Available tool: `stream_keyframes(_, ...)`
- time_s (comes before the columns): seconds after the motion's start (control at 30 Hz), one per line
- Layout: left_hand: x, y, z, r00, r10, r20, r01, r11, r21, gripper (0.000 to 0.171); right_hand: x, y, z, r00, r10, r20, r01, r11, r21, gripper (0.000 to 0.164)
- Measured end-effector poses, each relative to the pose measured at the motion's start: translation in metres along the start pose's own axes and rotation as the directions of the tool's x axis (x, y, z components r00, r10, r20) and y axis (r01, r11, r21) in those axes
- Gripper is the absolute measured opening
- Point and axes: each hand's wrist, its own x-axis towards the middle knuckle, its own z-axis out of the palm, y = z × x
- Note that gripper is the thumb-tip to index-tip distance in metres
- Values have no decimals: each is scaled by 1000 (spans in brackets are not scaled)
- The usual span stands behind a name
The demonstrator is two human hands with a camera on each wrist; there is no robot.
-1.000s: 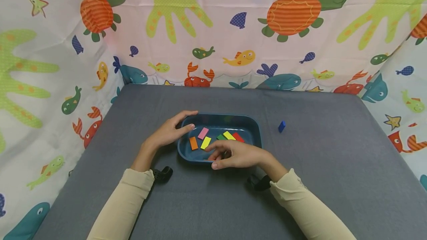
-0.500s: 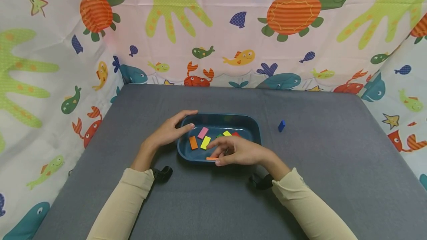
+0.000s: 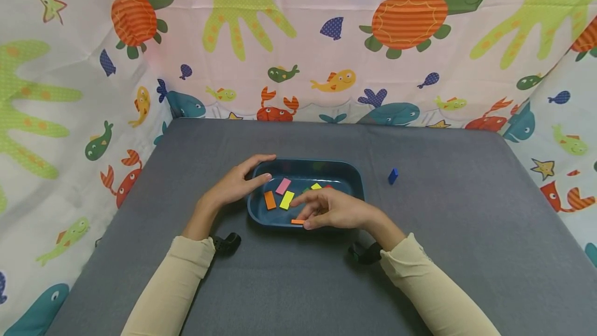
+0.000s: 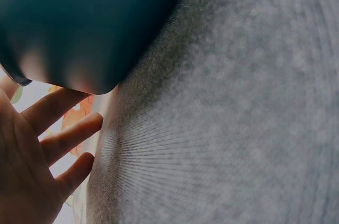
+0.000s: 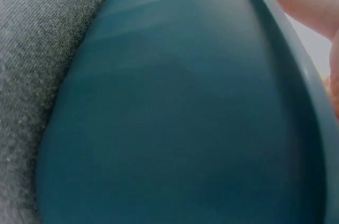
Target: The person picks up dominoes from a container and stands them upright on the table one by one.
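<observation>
While the left hand (image 3: 235,183), fingers spread, rests on the blue tray (image 3: 342,172) at its left end, the right hand (image 3: 335,209) pinches an orange block (image 3: 297,221) between thumb and fingers, by the tray's near edge.

Setting: a curtained-off desk station; wider room type cannot be determined. Evidence: grey fabric-covered desk (image 3: 289,289), enclosed at back and both sides by curtains (image 3: 308,40) printed with cartoon sea animals.

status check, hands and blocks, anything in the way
Left hand on left end of tray. Right hand pinching an orange block by tray's near rim. Right hand partly hiding red block behind it.
</observation>
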Motion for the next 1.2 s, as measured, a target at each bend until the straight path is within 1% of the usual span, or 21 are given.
stream_keyframes(0.13,1,1,0,1000,1,4,-1,1000,-5,54,-4,1,-3,1000,-31,2,31,999,30,53)
stream_keyframes(0.23,2,3,0,1000,5,6,-5,1000,-10,54,-10,0,-7,998,-63,-24,64,997,32,52)
stream_keyframes(0.4,2,5,0,1000,0,2,0,1000,-4,53,-28,-4,-18,988,-108,-114,106,994,-24,45)
stream_keyframes(0.5,1,5,1,1000,-4,0,4,1000,1,54,-44,-6,-28,973,-134,-185,130,991,-34,41)
stream_keyframes(0.57,1,4,1,1000,-4,0,4,1000,4,54,-55,-6,-36,958,-141,-248,137,990,-35,40)
stream_keyframes(0.63,0,4,1,1000,-3,1,3,1000,3,54,-67,-5,-44,936,-143,-322,135,990,-47,39)
stream_keyframes(0.7,0,4,2,1000,-3,1,3,1000,3,54,-79,-2,-53,907,-141,-397,128,990,-59,38)
stream_keyframes(0.8,0,3,2,1000,-4,2,4,1000,3,54,-96,6,-65,849,-138,-510,112,990,-83,36)
stream_keyframes(0.9,-1,4,2,1000,-7,0,7,1000,2,54,-111,16,-75,793,-134,-595,107,991,-82,35)
stream_keyframes(0.97,-1,4,2,1000,-11,0,11,1000,3,54,-120,22,-80,760,-125,-638,103,992,-73,34)
stream_keyframes(1.07,-2,5,2,1000,-17,1,17,1000,1,54,-130,31,-88,718,-116,-686,113,992,-50,33)
stream_keyframes(1.2,-2,5,2,1000,-29,1,29,1000,7,55,-139,43,-98,675,-97,-732,117,993,-24,34)
